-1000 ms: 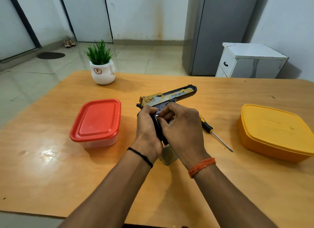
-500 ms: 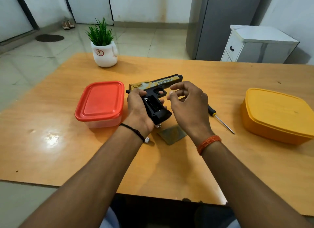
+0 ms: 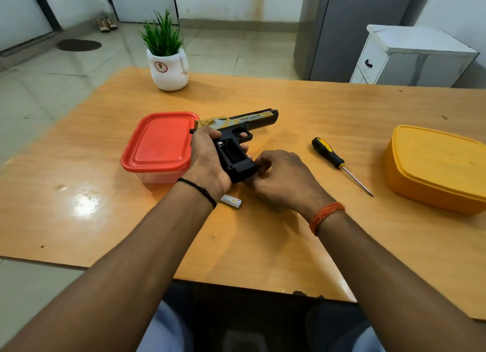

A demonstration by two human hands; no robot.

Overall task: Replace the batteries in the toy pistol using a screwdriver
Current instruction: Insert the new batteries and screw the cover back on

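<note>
Left hand (image 3: 207, 157) grips toy pistol (image 3: 238, 138); battery (image 3: 231, 201) on table (image 3: 263, 241)

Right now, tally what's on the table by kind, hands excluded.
Lidded plastic containers: 2, red-lidded clear box and yellow box
Black-and-gold toy pistol: 1
Black-and-yellow-handled screwdriver: 1
White AA battery: 1
Green plant in white pot: 1
Total: 6
</note>
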